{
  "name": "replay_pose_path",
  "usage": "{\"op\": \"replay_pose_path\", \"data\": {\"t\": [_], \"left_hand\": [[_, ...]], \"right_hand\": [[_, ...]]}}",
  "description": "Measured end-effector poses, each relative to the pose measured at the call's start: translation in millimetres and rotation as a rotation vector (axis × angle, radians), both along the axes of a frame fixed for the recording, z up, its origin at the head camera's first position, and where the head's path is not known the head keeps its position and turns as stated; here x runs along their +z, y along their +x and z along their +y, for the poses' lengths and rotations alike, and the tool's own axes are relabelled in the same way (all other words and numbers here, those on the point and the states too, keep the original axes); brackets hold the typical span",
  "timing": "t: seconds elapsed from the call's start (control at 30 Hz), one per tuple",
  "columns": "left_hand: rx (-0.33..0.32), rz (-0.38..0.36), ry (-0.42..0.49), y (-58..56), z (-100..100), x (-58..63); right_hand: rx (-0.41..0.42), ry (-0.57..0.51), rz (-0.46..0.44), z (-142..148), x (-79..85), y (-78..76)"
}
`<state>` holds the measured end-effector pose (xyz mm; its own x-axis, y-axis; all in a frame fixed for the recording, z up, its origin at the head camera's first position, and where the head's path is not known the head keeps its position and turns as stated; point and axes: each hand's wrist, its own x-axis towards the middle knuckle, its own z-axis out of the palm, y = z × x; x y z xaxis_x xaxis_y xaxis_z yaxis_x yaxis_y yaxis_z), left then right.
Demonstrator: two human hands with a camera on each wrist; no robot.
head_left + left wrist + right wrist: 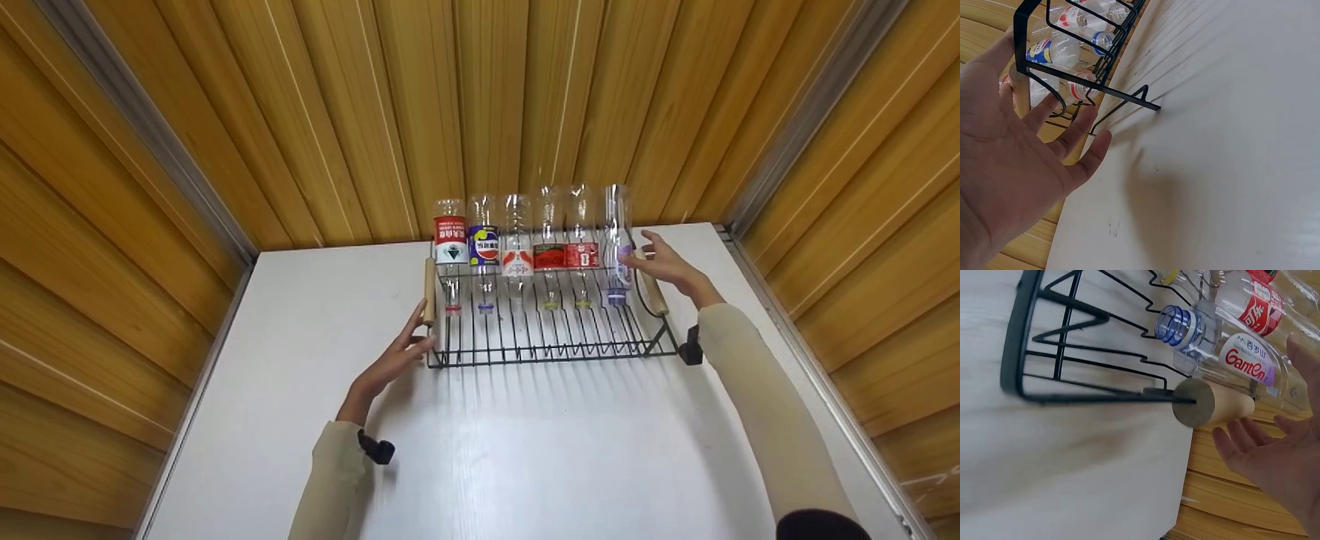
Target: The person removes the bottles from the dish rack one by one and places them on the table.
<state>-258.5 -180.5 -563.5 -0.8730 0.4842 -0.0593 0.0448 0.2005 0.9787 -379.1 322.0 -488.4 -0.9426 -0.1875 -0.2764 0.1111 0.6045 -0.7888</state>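
A black wire rack (540,351) with a wooden handle at each end holds a row of empty clear plastic bottles, their necks toward the front. My left hand (397,358) is at the left wooden handle (430,291), its fingers loosely extended beside the rack's end frame. At the right end, my right hand (666,264) is spread around the outer side of the right handle (1224,404), thumb beside the Ganten bottle (1249,357). Whether that thumb touches the bottle, I cannot tell. The leftmost bottle (450,240) has a red and white label; a purple-labelled bottle (484,246) stands next to it.
The rack stands on a white table (480,450) near its back edge. Yellow wood-look panels (420,112) rise behind and at both sides, with grey metal strips at the corners. Black camera mounts (690,346) sit on both wrists.
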Motion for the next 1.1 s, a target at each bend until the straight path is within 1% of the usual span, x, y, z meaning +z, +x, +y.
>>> {"op": "replay_pose_path", "data": {"t": [0.17,0.3,0.43,0.6,0.83,1.0,1.1], "left_hand": [[-0.010,-0.044,-0.019,-1.8,1.6,2.9],[-0.025,-0.076,-0.036,-2.1,1.4,4.0],[-0.032,-0.078,-0.035,-1.7,0.0,4.4],[-0.027,-0.072,-0.036,-0.7,-1.4,5.4],[-0.041,-0.032,-0.043,-1.0,-0.7,5.7],[-0.035,-0.046,-0.042,-1.6,-1.2,5.7],[-0.029,-0.055,-0.050,-1.9,-2.0,3.1]], "right_hand": [[0.015,0.026,0.035,-8.2,-3.6,-2.7],[0.028,0.026,0.041,-10.5,-4.3,-4.3],[0.031,0.011,0.042,-13.1,-5.4,-5.7],[0.034,0.022,0.040,-15.3,-9.3,-8.6],[0.019,0.041,0.042,-17.1,-11.0,-11.2],[-0.006,0.048,0.059,-18.6,-10.5,-11.6],[-0.013,0.048,0.070,-18.9,-11.1,-11.6]]}}
